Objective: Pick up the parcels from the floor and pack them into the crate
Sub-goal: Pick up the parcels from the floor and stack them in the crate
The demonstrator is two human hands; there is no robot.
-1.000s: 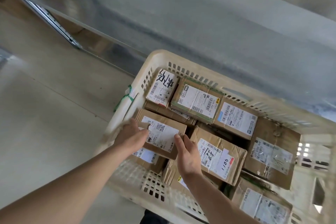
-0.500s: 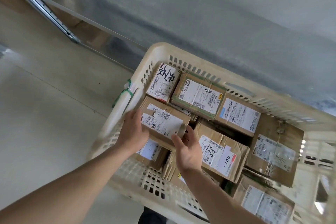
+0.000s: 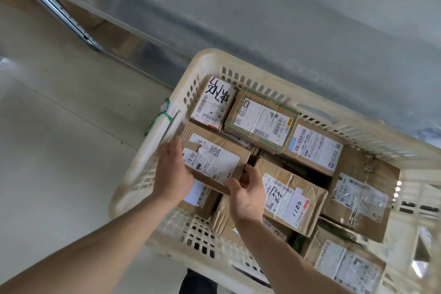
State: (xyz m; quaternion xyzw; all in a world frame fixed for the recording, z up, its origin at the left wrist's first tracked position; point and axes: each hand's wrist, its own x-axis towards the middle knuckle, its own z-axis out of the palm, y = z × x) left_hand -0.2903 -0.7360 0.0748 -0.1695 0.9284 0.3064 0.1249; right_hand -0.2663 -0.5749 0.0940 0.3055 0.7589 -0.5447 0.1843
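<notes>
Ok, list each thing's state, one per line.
Crate: nearly full of parcels.
Held parcel: on top of others, gripped at both ends.
Left hand: grips parcel's left end.
Right hand: pinches its right corner.
Green-taped parcel: lying flat, label up.

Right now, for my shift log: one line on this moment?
step: seating parcel | hands: left, right both gripping it | place: crate, left side | crate: nearly full

A pale floor (image 3: 55, 150) with thin joint lines fills the left side. A metal rail (image 3: 59, 14) runs diagonally in the upper left corner. A grey, blurred wall (image 3: 286, 19) covers the top. Something dark (image 3: 198, 281) shows at the bottom edge.
</notes>
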